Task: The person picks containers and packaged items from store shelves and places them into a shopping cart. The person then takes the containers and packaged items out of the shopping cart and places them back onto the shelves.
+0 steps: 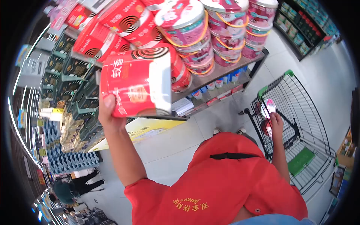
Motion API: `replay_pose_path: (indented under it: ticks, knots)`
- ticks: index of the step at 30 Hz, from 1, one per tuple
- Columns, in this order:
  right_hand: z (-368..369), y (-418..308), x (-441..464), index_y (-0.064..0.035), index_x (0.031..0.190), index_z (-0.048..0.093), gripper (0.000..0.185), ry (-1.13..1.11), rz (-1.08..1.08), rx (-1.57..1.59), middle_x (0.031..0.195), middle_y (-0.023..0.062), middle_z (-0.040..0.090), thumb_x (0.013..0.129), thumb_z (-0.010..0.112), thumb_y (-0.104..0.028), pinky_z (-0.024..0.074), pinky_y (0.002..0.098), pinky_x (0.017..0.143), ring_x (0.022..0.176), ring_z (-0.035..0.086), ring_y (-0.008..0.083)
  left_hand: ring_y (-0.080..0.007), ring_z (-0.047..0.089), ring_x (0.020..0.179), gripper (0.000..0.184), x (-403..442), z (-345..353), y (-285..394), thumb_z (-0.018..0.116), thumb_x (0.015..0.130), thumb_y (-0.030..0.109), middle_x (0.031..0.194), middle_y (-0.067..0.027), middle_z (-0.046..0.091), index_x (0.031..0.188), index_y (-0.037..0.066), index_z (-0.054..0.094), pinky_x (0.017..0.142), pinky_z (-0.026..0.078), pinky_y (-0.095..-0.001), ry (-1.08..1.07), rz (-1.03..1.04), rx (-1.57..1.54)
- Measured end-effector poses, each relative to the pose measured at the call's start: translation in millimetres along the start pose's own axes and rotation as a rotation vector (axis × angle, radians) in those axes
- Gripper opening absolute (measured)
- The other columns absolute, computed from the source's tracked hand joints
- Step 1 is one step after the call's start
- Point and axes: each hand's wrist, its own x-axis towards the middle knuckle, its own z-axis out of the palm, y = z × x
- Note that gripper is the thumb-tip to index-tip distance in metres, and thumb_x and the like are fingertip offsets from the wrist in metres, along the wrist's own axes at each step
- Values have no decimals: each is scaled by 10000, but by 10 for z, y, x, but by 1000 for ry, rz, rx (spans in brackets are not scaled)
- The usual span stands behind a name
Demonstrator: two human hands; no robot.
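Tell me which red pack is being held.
The large red pack in the left hand, thumb pressed on its side. The other red packs sit piled behind it on the display, with no hand on them.

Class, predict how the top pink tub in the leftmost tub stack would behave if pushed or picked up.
The top tub looks stiff, its lidded wall keeping a round shape. Pushed, it might topple, since it sits on other tubs; on its side, it would probably roll.
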Motion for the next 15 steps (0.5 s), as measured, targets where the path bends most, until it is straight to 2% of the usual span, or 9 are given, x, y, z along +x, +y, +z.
replay_pose_path:
  ticks: [2,4,5,6,8,10,12,14,15]
  knots:
    - [92,-342,-128,-25,1231,585,343,-92,2,23,955,74,667,966,544,-238,459,218,724,828,614,115,-275,514,1228,991,-60,423,-214,759,685,389,1368,-182,460,1444,-28,278,1011,448,-415,-43,-109,64]
    - [213,-808,-278,-37,1270,561,380,-220,-155,93,1026,47,668,973,520,-271,457,248,782,915,602,110,-287,441,1303,1163,-35,907,-507,829,595,467,1447,-182,377,1462,-47,249,1078,363,-410,-161,-45,278]
    - [231,-1008,-305,-44,1303,534,423,-341,-185,155,1098,48,649,971,516,-305,449,260,809,978,582,114,-313,379,1353,1121,-50,1174,-677,809,599,387,1490,-198,317,1467,-51,253,1095,326,-416,-261,56,321]
    - [229,-1187,-334,-51,1337,508,466,-459,-218,218,1169,48,631,969,512,-338,441,271,837,1041,562,118,-351,332,1379,1080,-8,1203,-882,782,574,322,1494,-223,298,1456,-52,282,1111,296,-435,-435,297,662]
    - [237,-1524,-424,-32,1410,414,604,-615,-246,312,1286,99,557,952,523,-411,437,309,916,1154,521,169,-390,332,1365,1060,-75,1576,-1161,765,546,297,1482,-237,301,1444,-41,314,1107,290,-457,-541,306,716]
    - [274,-1577,-424,-2,1472,279,854,-670,-299,390,1400,150,448,894,544,-570,377,360,1030,1265,464,241,-416,334,1349,1037,-150,1820,-1504,772,540,300,1471,-238,313,1433,-12,346,1093,295,-487,-623,279,683]
    - [159,-1648,-417,19,1488,215,996,-638,-241,277,1453,175,377,828,611,-613,341,377,1079,1318,411,276,-442,336,1333,1015,-219,2074,-1751,778,535,303,1459,-240,325,1422,16,378,1078,300,-517,-702,257,650]
    - [61,-1550,-396,26,1491,191,1051,-534,-207,193,1454,191,368,796,647,-618,344,378,1077,1325,400,288,-482,341,1301,961,-315,2346,-1944,792,526,319,1433,-246,353,1387,80,438,1030,311,-572,-808,472,904]
    - [-8,-1465,-399,32,1494,166,1108,-498,-182,112,1454,207,358,764,683,-622,348,380,1076,1333,388,300,-514,348,1271,892,-367,2468,-2047,798,530,348,1411,-207,404,1343,142,494,988,311,-613,-812,498,900]
